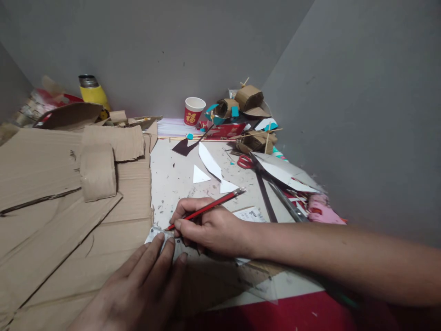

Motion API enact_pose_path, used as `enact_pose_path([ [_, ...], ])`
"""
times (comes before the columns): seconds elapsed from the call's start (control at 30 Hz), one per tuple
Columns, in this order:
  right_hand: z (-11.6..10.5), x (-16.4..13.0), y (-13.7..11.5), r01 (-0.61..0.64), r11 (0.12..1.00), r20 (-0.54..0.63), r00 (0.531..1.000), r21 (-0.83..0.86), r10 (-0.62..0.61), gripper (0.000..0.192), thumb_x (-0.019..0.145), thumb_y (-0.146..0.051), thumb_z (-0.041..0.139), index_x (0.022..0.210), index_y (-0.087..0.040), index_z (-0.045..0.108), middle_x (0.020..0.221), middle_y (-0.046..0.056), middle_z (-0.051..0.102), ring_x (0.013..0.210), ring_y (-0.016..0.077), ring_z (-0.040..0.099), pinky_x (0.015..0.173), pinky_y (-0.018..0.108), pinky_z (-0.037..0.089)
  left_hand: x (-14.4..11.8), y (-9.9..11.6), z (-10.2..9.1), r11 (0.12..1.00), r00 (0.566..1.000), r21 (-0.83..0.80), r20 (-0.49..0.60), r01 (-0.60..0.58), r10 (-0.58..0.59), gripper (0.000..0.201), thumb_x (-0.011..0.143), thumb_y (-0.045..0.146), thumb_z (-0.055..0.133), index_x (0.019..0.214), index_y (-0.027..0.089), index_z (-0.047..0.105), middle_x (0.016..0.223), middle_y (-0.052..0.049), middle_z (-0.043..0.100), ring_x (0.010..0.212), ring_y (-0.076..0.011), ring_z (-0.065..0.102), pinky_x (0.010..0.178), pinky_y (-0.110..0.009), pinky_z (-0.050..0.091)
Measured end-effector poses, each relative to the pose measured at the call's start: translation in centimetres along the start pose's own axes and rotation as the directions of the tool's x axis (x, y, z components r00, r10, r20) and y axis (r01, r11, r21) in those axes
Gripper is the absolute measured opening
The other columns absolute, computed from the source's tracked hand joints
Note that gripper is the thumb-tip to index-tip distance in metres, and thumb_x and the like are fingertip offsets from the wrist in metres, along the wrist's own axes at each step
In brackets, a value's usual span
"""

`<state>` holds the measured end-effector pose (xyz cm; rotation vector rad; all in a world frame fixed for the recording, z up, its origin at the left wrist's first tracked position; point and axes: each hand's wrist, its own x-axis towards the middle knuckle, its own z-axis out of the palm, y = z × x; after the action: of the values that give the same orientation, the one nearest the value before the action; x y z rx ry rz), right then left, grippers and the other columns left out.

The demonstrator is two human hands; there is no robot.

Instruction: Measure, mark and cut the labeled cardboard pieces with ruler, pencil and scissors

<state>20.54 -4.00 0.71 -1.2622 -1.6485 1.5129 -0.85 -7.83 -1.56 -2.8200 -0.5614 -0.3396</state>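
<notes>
My right hand [213, 225] grips a red pencil [215, 203] in a writing hold. The pencil slants down to the left, and its lower end is close to a small pale piece with dark dots [150, 235]. My left hand [141, 280] lies with outstretched fingers over that piece, pressing it down; much of it is hidden under the fingers, so I cannot tell its full shape. Beyond the right hand lie white paper cutouts [208, 161], one of them a triangle [200, 174]. A printed white label sheet [250, 214] is partly covered by the right forearm.
Cut cardboard [44, 161] covers the left side. At the back stand a yellow bottle [93, 95] and a red-and-white paper cup [194, 112]. Red-handled scissors [244, 162], a dark strip [265, 195] and cardboard rolls [248, 97] lie on the right, near grey walls.
</notes>
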Motion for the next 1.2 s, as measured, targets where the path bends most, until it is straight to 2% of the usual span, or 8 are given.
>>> enact_pose_path([
  [0.37,-0.4,-0.2,-0.3,-0.023,0.998,0.029,0.999,-0.052,0.024,0.011,0.081,-0.009,0.052,0.074,-0.018,0.053,0.059,-0.006,0.054,0.048,0.0073,0.047,0.044,0.017,0.037,-0.2,0.2,-0.5,0.999,0.999,-0.039,0.024,0.025,-0.024,0.048,0.094,0.042,0.047,0.131,0.014,0.058,0.129,-0.013,0.066,0.123,-0.0284,0.058,0.102,-0.037,0.048],
  [0.53,-1.2,-0.3,-1.1,0.016,0.985,0.061,0.998,-0.171,-0.006,0.016,0.081,-0.008,0.051,0.070,-0.019,0.050,0.059,-0.006,0.053,0.052,0.0080,0.047,0.048,0.019,0.037,0.0,0.0,-0.9,0.997,0.998,-0.073,0.055,0.038,-0.034,0.049,0.094,0.042,0.048,0.134,0.015,0.057,0.131,-0.013,0.065,0.125,-0.0297,0.057,0.099,-0.038,0.051],
  [0.77,-2.1,-0.3,-2.2,0.006,0.961,0.129,0.991,-0.277,0.031,0.019,0.081,-0.007,0.054,0.065,-0.018,0.050,0.057,-0.006,0.049,0.054,0.0085,0.045,0.049,0.020,0.035,0.1,0.0,-0.8,0.997,0.999,-0.071,0.045,0.030,-0.027,0.051,0.092,0.044,0.050,0.132,0.014,0.059,0.132,-0.014,0.064,0.124,-0.0302,0.057,0.099,-0.037,0.052],
  [0.9,-2.2,-0.4,-2.5,0.042,0.943,0.156,0.988,-0.329,0.010,0.021,0.082,-0.007,0.054,0.065,-0.018,0.048,0.058,-0.006,0.048,0.055,0.0086,0.043,0.051,0.020,0.035,0.2,-0.1,-0.8,0.997,0.999,-0.070,0.041,0.024,-0.021,0.049,0.093,0.042,0.049,0.132,0.013,0.059,0.131,-0.015,0.065,0.124,-0.0302,0.058,0.098,-0.038,0.053],
  [1.07,-2.1,-0.6,-2.5,0.139,0.912,0.176,0.982,-0.386,-0.076,0.025,0.082,-0.007,0.052,0.063,-0.019,0.043,0.059,-0.006,0.046,0.056,0.0085,0.039,0.053,0.021,0.034,0.2,-0.1,-1.1,0.990,0.999,-0.133,0.032,0.041,-0.037,0.046,0.093,0.038,0.050,0.132,0.016,0.059,0.131,-0.013,0.065,0.124,-0.0298,0.058,0.099,-0.038,0.052],
  [1.2,-2.3,-1.1,-2.7,0.110,0.923,0.205,0.978,-0.368,-0.035,0.025,0.080,-0.004,0.053,0.063,-0.020,0.042,0.058,-0.007,0.044,0.056,0.0082,0.039,0.052,0.021,0.033,0.4,0.0,-0.9,0.991,0.998,-0.124,0.024,0.054,-0.052,0.045,0.093,0.036,0.048,0.131,0.015,0.060,0.130,-0.012,0.066,0.123,-0.0292,0.059,0.100,-0.038,0.052],
])
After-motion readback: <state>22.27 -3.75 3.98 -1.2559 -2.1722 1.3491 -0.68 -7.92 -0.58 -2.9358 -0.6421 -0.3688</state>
